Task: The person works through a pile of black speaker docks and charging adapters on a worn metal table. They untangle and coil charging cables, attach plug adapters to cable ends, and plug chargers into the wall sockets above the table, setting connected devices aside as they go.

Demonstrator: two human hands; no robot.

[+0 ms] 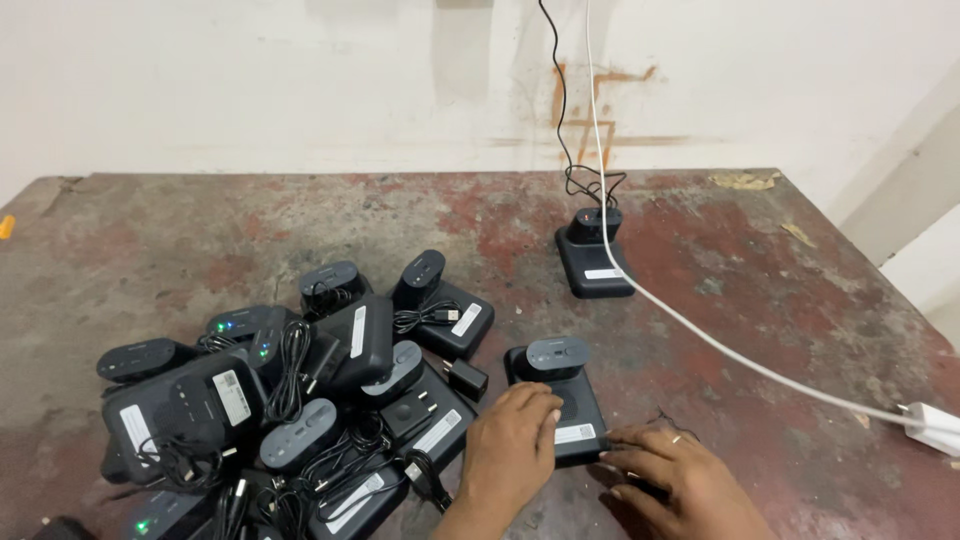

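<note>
Rusty metal table point(150, 230) against a stained white wall point(250, 80), cables point(590, 120) hanging.

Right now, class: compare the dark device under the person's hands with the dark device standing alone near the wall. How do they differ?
The near device is touched by both the left hand and the right hand; the far device is untouched. The far device has a black cable running to it; the near one shows none. The far device shows a small red light; the near one does not. Both are dark, white-labelled and topped with a rounded unit.
</note>
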